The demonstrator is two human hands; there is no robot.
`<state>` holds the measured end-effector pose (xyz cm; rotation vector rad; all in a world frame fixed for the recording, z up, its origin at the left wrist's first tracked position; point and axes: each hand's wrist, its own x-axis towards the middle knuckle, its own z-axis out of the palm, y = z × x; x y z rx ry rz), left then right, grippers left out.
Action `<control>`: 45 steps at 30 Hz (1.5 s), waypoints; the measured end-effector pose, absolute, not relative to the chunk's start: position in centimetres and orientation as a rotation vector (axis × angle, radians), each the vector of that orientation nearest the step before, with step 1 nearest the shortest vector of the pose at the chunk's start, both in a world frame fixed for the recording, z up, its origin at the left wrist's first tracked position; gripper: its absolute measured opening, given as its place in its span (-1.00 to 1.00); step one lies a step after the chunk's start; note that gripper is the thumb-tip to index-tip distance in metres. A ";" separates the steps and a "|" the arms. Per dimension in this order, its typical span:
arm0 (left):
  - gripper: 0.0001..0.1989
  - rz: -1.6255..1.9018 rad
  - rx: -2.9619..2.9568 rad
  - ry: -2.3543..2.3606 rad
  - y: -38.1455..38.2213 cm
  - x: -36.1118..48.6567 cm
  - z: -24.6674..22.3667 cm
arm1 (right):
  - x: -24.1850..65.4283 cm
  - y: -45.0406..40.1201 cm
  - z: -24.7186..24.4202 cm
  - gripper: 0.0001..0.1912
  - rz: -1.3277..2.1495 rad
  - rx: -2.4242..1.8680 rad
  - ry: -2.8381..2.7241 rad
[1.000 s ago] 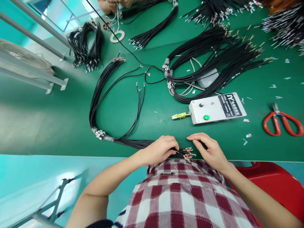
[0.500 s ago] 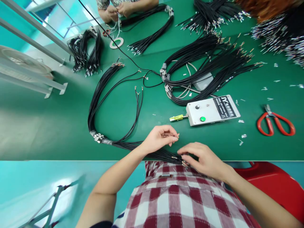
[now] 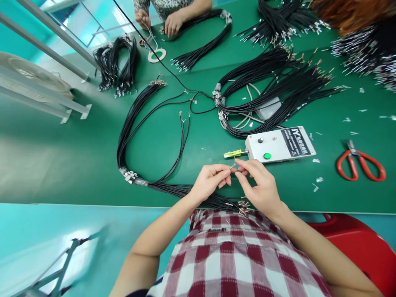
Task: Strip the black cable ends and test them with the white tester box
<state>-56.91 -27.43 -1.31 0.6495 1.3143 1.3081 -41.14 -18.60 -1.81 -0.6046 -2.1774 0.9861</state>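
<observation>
My left hand [image 3: 213,180] is closed in a pinch on a thin wire, whose bare end [image 3: 232,166] sticks out past the fingertips. Close against that tip is my right hand [image 3: 259,181], its thumb and index finger apart around the wire end. Below both hands a bundle of black cables [image 3: 173,189] runs along the table's front edge, with stripped copper ends [image 3: 244,206] by my shirt. Just above my fingers lies a grey box [image 3: 280,145] with a green button, a knob and a yellow-green tip [image 3: 232,154] on its left.
Red-handled pliers [image 3: 360,165] lie at the right among white scraps. Looped cable bundles [image 3: 247,119] sit behind the box, and another coil [image 3: 119,62] is at the back left. Across the table a person's hands [image 3: 173,24] work by a ring of tape [image 3: 156,55].
My right hand has moved up from the copper ends to my left fingertips. The wire end in my left hand now shows clearly. The other person's hands have moved apart.
</observation>
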 end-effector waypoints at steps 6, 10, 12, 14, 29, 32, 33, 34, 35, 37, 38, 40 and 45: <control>-0.63 1.342 0.664 1.330 -27.6 -56.7 -1.4 | -40.9 -18.9 -2.7 -0.68 0.572 -0.543 -2.294; -0.63 1.375 0.640 1.344 -27.6 -56.5 -1.7 | -40.4 -19.2 -3.4 -0.64 0.382 -0.534 -2.369; -0.62 1.366 0.647 1.350 -27.6 -56.4 -1.8 | -40.4 -19.2 -3.4 -0.62 0.586 -0.582 -2.306; -0.62 1.358 0.658 1.356 -27.6 -56.3 -1.7 | -40.6 -19.1 -3.2 -0.68 0.863 -0.651 -2.189; -0.68 1.482 0.654 1.417 -28.1 -55.2 -2.2 | -43.7 -18.9 -2.5 -0.74 2.103 -1.024 -1.200; -0.70 1.544 0.644 1.427 -28.2 -54.7 -2.4 | -44.0 -19.3 -2.5 -0.71 2.243 -1.033 -1.033; -0.70 1.559 0.634 1.434 -28.3 -54.6 -2.5 | -44.1 -19.5 -2.6 -0.69 2.288 -1.033 -1.001; -0.70 1.573 0.622 1.440 -28.3 -54.5 -2.5 | -44.1 -19.6 -2.6 -0.68 2.327 -1.030 -0.978; -0.69 1.587 0.610 1.447 -28.3 -54.4 -2.5 | -44.2 -19.8 -2.7 -0.67 2.357 -1.026 -0.964; -0.70 1.604 0.591 1.456 -28.4 -54.3 -2.4 | -44.3 -20.1 -2.8 -0.67 2.380 -1.013 -0.956; -0.70 1.603 0.591 1.458 -28.4 -54.3 -2.4 | -44.4 -20.2 -2.8 -0.68 2.372 -1.006 -0.964; -0.69 1.586 0.613 1.446 -28.4 -54.4 -2.4 | -44.4 -20.3 -2.9 -0.71 2.323 -0.991 -1.004; -0.71 1.571 0.686 1.399 -28.2 -54.9 -2.2 | -44.1 -20.0 -2.9 -0.73 2.146 -1.015 -1.153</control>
